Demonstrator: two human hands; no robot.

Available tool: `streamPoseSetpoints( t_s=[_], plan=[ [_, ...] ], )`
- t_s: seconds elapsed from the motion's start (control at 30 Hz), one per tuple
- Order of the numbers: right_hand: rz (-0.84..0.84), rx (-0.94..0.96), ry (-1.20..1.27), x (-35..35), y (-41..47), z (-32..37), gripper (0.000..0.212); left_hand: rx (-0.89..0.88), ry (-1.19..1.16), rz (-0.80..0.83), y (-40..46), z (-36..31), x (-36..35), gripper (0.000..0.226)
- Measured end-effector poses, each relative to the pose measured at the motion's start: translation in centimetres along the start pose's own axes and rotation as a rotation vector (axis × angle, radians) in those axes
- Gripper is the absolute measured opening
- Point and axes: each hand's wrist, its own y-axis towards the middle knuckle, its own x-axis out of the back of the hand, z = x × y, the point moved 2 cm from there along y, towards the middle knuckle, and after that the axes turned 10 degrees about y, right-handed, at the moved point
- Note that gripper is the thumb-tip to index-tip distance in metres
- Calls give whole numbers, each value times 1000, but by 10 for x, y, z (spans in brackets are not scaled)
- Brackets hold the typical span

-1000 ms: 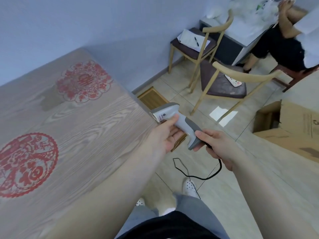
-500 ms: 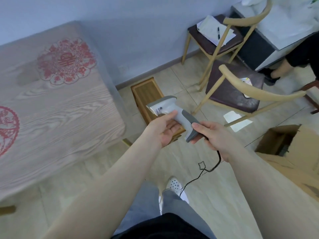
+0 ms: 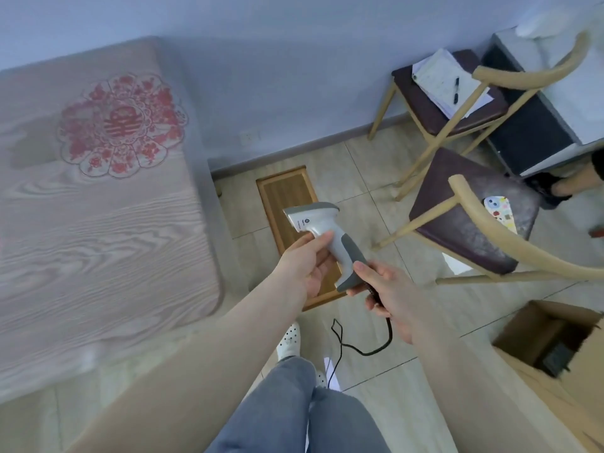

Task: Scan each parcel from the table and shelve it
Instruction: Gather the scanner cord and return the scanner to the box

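We've drifted farther from the table (image 3: 98,223); both hands grip the scanner (image 3: 322,235), left hand (image 3: 305,268) at its neck, right hand (image 3: 384,289) at its base — light, rigid, best held by the handle.

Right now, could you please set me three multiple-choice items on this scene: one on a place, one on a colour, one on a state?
1. Where does the pen lie?
A. on the papers on the far chair
B. on the table
C. in the cardboard box

2. What colour is the round floral pattern on the table?
A. blue
B. red
C. green

3. How is the scanner held?
A. by the left hand alone
B. it lies on the floor
C. by both hands

Answers:
1 A, the pen rests on the papers on the chair seat.
2 B, the pattern is red.
3 C, the left hand grips its neck and the right hand holds its base.
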Motion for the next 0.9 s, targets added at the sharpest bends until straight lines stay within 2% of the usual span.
streamPoseSetpoints(
  t_s=[0.3,0.5,0.57,0.63,0.73,0.9],
  plan=[
    [83,-140,-15,3,108,16,26,10,-19,-162,94,-26,-5,30],
    [104,-217,81,-8,206,-24,19,-26,0,-351,194,-9,12,37],
    [98,-202,79,-10,242,-48,22,-28,-2,-414,231,3,22,33],
    [85,-158,44,-13,275,-74,22,-38,-9,-445,268,16,34,20],
    [69,-94,44,-18,309,-104,13,-36,40,-462,310,29,52,19],
    [-5,-19,33,-22,357,-144,20,-86,124,-493,366,41,69,24]
  ],
)
